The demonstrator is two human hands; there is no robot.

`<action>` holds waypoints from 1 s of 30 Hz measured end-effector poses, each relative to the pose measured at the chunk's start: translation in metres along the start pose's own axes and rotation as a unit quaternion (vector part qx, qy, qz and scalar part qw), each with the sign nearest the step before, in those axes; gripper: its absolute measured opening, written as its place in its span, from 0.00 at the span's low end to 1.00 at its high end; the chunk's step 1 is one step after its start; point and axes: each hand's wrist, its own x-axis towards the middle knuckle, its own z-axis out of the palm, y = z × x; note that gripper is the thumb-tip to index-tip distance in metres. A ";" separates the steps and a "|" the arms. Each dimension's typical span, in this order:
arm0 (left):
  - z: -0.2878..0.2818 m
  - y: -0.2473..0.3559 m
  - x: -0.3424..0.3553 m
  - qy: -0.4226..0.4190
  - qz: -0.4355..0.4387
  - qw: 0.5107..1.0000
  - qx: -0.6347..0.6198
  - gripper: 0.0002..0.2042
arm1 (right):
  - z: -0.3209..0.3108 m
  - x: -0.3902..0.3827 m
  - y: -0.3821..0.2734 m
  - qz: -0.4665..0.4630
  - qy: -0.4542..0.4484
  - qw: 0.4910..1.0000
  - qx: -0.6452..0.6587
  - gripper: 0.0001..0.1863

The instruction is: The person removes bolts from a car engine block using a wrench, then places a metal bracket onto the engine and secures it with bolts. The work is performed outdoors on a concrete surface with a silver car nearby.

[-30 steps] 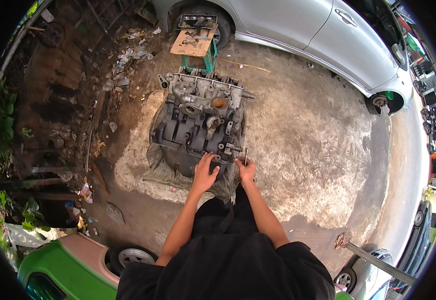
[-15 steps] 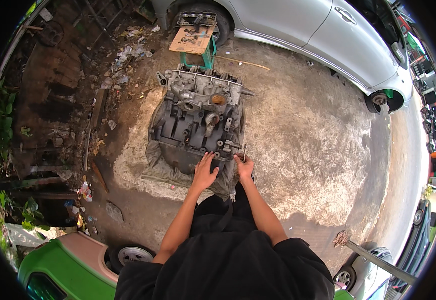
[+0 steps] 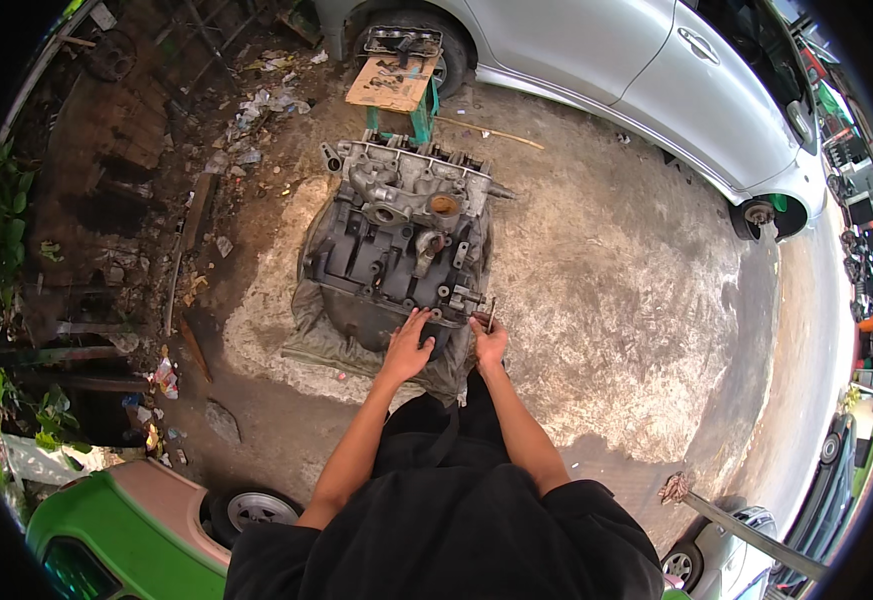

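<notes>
A grimy metal engine (image 3: 381, 270) rests on a crumpled grey-green cover (image 3: 316, 342) on the concrete in front of me. My left hand (image 3: 406, 348) lies against the near lower edge of the engine block, its fingers stretched and slightly apart. Just right of it, at the engine's near right corner, my right hand (image 3: 488, 342) grips a slender metal tool (image 3: 492, 314) that stands roughly upright. The tool's lower end and what exactly my fingertips touch are too small to make out.
Beyond the engine, a green stool (image 3: 421, 125) bears cardboard (image 3: 376, 92) with metal parts. A silver car (image 3: 706, 110) is behind it. Litter and dark boards (image 3: 106, 200) lie left; a green-and-pink vehicle (image 3: 126, 530) is lower left; a metal pole (image 3: 746, 532) is lower right.
Both hands keep their places on the engine with only very slight shifts. The whole view has moved a little as my head moved.
</notes>
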 end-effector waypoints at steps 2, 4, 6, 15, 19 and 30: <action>0.001 -0.001 0.000 0.004 0.002 1.000 -0.005 0.27 | -0.001 -0.001 -0.001 0.005 -0.006 1.000 0.031 0.12; 0.001 -0.002 0.000 0.016 0.025 0.999 -0.019 0.27 | -0.002 -0.003 -0.002 -0.015 -0.006 1.000 0.020 0.12; 0.002 -0.002 0.000 0.019 0.027 0.999 -0.028 0.27 | -0.002 -0.006 -0.006 -0.017 0.000 1.000 0.011 0.11; 0.004 0.000 0.002 0.025 -0.003 0.998 -0.062 0.25 | -0.001 0.001 -0.021 -0.024 -0.048 0.998 -0.038 0.11; 0.009 0.007 0.003 0.054 -0.035 0.989 -0.133 0.24 | -0.001 0.002 -0.025 -0.024 -0.079 0.994 -0.068 0.11; 0.020 0.012 0.004 0.119 -0.039 0.981 -0.146 0.22 | -0.002 0.020 -0.029 0.002 -0.161 0.983 -0.086 0.12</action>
